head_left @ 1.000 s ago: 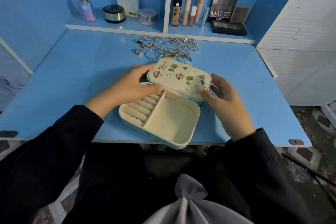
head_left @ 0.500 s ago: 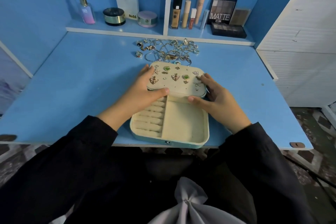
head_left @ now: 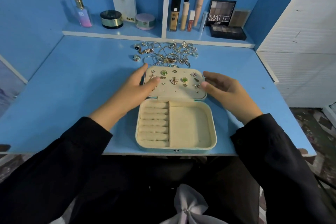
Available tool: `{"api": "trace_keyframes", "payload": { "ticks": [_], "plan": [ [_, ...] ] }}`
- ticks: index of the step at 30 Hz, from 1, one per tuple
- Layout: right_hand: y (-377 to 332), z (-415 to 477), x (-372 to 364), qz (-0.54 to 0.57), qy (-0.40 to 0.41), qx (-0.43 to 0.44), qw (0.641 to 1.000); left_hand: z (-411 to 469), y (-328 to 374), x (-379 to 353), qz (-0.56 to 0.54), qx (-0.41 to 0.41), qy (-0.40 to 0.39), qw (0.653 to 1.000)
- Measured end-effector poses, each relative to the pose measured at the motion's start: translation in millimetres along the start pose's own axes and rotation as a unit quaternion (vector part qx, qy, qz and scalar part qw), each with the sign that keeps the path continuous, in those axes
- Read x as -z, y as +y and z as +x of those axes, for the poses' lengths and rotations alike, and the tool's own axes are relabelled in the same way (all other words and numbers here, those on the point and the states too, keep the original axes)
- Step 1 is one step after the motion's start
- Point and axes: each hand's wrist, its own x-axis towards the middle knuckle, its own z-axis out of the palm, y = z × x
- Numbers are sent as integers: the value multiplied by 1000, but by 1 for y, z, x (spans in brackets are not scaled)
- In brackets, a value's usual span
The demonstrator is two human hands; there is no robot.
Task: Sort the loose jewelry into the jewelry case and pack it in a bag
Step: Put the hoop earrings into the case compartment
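The cream jewelry case lies open near the front edge of the blue desk. Its base has ring rolls on the left and a bare compartment on the right. The lid lies flat behind it, with several earrings pinned to it. My left hand rests on the lid's left edge, thumb on top. My right hand is at the lid's right edge with relaxed fingers, thumb tip touching it. A pile of loose jewelry lies just behind the lid. No bag is in view.
The shelf at the back holds a perfume bottle, round jars, upright tubes and a MATTE palette. A white cabinet borders the desk on the right. A grey bow lies on my lap.
Both hands turned the open case from a slanted position until it sits square to the desk edge. My hands then slid from the case's hinge up to the lid's sides.
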Motion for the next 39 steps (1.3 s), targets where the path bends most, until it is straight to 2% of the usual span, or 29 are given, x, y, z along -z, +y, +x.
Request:
{"api": "trace_keyframes", "payload": {
  "ticks": [2, 5, 9, 13, 17, 20, 30, 39],
  "plan": [
    [0, 14, 7, -39, 52, 3, 998, 18, -1, 11, 16, -18, 22, 999],
    [3, 44, 13, -86, 92, 9, 992, 48, -3, 25, 99, -76, 75, 989],
    [5, 82, 15, -169, 87, 38, 981, 82, -9, 38, 253, -158, 113, 948],
    [3, 111, 9, -225, 59, 63, 970, 109, -9, 41, 320, -189, 91, 924],
    [-1, 128, 2, -253, 32, 63, 965, 126, -3, 37, 341, -187, 63, 919],
    [-4, 135, -2, -270, 22, 62, 960, 135, -2, 32, 347, -185, 76, 916],
    [2, 138, 4, -310, 62, 82, 945, 140, -10, 32, 321, -188, 83, 925],
    [4, 137, 0, -309, 55, 84, 946, 141, -17, 25, 329, -210, 91, 916]
  ]
}}
